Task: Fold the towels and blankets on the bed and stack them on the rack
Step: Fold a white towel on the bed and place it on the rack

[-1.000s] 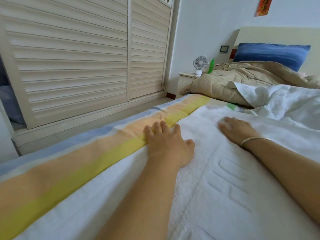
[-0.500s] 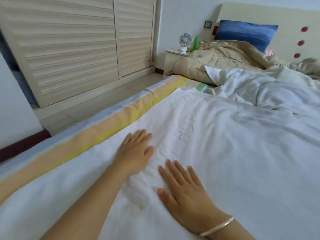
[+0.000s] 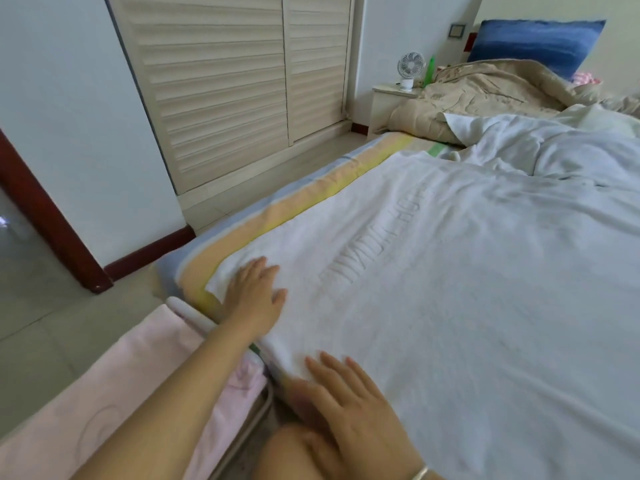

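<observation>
**Fig.** The white towel [image 3: 433, 289] lies spread flat on the bed [image 3: 277, 216], embossed lettering up. Your left hand [image 3: 256, 299] rests on its near-left corner and your right hand [image 3: 360, 410] on its near edge. The fingers of both are straight and pressed flat, gripping nothing. To fold well, sweep wrinkles outward, pinch both near corners, carry them to the far edge, and match corners before creasing. The rack [image 3: 188, 313], bearing a pink towel [image 3: 114, 393], stands just beside the bed.
</observation>
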`<state>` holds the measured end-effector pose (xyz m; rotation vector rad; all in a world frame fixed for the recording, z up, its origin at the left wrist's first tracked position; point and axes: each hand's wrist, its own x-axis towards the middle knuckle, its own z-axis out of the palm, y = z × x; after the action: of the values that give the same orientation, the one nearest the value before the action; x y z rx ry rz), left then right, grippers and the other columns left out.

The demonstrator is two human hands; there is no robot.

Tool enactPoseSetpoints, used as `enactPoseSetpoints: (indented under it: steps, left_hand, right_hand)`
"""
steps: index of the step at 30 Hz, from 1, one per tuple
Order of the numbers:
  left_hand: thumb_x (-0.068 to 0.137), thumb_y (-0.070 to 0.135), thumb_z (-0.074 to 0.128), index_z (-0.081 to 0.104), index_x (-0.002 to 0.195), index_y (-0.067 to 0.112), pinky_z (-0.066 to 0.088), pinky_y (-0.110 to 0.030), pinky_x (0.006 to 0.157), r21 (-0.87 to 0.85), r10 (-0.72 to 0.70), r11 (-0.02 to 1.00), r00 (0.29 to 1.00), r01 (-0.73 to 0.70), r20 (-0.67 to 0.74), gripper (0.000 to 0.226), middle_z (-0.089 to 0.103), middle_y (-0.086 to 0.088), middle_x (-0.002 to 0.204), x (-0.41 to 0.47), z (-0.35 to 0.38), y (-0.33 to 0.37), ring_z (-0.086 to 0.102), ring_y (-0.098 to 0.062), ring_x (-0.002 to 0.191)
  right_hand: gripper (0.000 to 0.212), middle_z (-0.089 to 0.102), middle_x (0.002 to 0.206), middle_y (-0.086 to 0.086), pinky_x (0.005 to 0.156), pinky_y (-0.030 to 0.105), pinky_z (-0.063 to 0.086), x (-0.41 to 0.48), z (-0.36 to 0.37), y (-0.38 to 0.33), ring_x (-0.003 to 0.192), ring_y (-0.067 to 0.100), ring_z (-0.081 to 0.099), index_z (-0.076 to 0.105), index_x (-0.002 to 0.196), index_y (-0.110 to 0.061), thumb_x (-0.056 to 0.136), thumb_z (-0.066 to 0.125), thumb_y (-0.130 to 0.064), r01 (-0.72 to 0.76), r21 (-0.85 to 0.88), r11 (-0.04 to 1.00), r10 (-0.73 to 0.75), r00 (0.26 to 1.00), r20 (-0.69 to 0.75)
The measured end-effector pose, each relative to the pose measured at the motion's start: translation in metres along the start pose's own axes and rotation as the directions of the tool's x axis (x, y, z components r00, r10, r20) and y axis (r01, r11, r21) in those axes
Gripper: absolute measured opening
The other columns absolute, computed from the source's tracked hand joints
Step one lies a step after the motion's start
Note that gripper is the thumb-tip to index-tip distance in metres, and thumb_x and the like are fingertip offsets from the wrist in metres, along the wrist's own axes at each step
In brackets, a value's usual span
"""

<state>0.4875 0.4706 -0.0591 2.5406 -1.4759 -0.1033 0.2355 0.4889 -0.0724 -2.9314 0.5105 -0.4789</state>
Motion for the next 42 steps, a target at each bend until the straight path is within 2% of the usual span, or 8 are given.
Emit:
enactPoseSetpoints:
  steps: [3, 6, 12, 19, 26, 32, 38, 42]
  left_hand:
    - [0.098, 0.029, 0.048, 0.036, 0.145, 0.016, 0.029, -0.043, 0.113, 0.014, -0.189, 0.981, 0.968, 0.194, -0.163, 0.050, 0.037, -0.009, 0.150, -0.006, -0.014, -0.034, 0.032, -0.028, 0.139]
    - [0.094, 0.025, 0.058, 0.049, 0.133, 0.011, 0.047, -0.042, 0.092, -0.085, -0.286, 0.957, 0.954, 0.278, -0.093, 0.043, 0.055, -0.010, 0.132, 0.000, -0.027, -0.051, 0.053, -0.031, 0.120]
    - [0.090, 0.006, 0.057, 0.066, 0.106, 0.009, 0.046, -0.032, 0.065, 0.088, -0.393, 0.909, 0.907, 0.408, -0.151, 0.018, 0.064, -0.011, 0.107, 0.006, -0.041, -0.056, 0.063, -0.029, 0.095]
    - [0.093, 0.008, 0.052, 0.052, 0.126, 0.008, 0.049, -0.040, 0.085, 0.117, -0.446, 0.879, 0.883, 0.463, -0.147, 0.033, 0.057, -0.016, 0.123, -0.004, -0.029, -0.077, 0.055, -0.032, 0.113]
    - [0.086, 0.007, 0.057, 0.042, 0.140, 0.017, 0.024, -0.037, 0.114, -0.121, -0.083, 0.991, 0.953, 0.049, -0.292, 0.057, 0.037, -0.005, 0.148, -0.040, -0.005, 0.025, 0.032, -0.026, 0.137]
    - [0.088, 0.004, 0.053, 0.059, 0.110, 0.020, 0.045, -0.025, 0.083, -0.470, 0.309, 0.748, 0.873, -0.468, -0.377, 0.028, 0.056, 0.003, 0.112, -0.137, 0.007, 0.203, 0.058, -0.015, 0.097]
    - [0.082, 0.016, 0.053, 0.054, 0.091, 0.024, 0.046, -0.027, 0.060, -0.426, 0.734, 0.416, 0.573, -0.803, -0.365, 0.012, 0.054, 0.009, 0.091, -0.237, 0.043, 0.322, 0.055, -0.012, 0.072]
    - [0.071, 0.008, 0.068, 0.061, 0.085, 0.024, 0.047, -0.028, 0.059, -0.274, 0.856, 0.274, 0.363, -0.922, -0.367, 0.022, 0.058, 0.008, 0.084, -0.264, 0.065, 0.357, 0.055, -0.014, 0.072]
  right_hand:
    - [0.048, 0.064, 0.112, -0.001, 0.080, 0.034, 0.049, -0.017, -0.014, -0.003, 0.100, 0.022, 0.059, 0.068, 0.100, -0.028, 0.055, 0.062, -0.043, -0.078, -0.072, 0.994, 0.065, 0.984, -0.166]
    - [0.020, 0.056, 0.083, 0.000, 0.060, 0.036, 0.041, -0.023, -0.014, -0.005, 0.070, 0.024, 0.054, 0.066, 0.081, -0.022, 0.066, 0.068, -0.035, -0.138, -0.203, 0.969, 0.084, 0.964, -0.253]
    - [0.019, 0.051, 0.064, -0.003, 0.035, 0.027, 0.030, -0.007, -0.017, -0.011, 0.053, 0.017, 0.051, 0.061, 0.060, -0.021, 0.066, 0.051, -0.035, -0.177, -0.197, 0.964, 0.102, 0.936, -0.337]
    - [0.011, 0.052, 0.070, -0.007, 0.034, 0.023, 0.023, -0.003, 0.010, -0.021, 0.056, 0.013, 0.049, 0.065, 0.070, -0.024, 0.072, 0.056, -0.017, -0.133, -0.194, 0.972, 0.061, 0.940, -0.336]
    - [0.017, 0.058, 0.082, -0.013, 0.040, 0.022, 0.037, -0.042, -0.005, -0.020, 0.071, 0.009, 0.055, 0.069, 0.089, -0.032, 0.076, 0.072, -0.022, -0.056, 0.010, 0.998, 0.056, 0.969, -0.242]
    - [0.025, 0.061, 0.096, -0.006, 0.063, 0.032, 0.050, -0.154, -0.069, 0.018, 0.083, 0.018, 0.059, 0.069, 0.093, -0.021, 0.088, 0.045, -0.015, -0.289, -0.066, 0.955, 0.259, 0.920, -0.293]
    - [0.027, 0.061, 0.101, -0.005, 0.075, 0.033, 0.046, -0.322, -0.131, 0.059, 0.090, 0.022, 0.058, 0.069, 0.098, -0.021, 0.077, 0.051, -0.018, -0.692, -0.239, 0.681, 0.575, 0.708, -0.411]
    - [0.029, 0.065, 0.096, -0.002, 0.074, 0.033, 0.046, -0.398, -0.165, 0.078, 0.087, 0.026, 0.062, 0.070, 0.095, -0.019, 0.076, 0.049, -0.018, -0.838, -0.266, 0.476, 0.667, 0.542, -0.512]
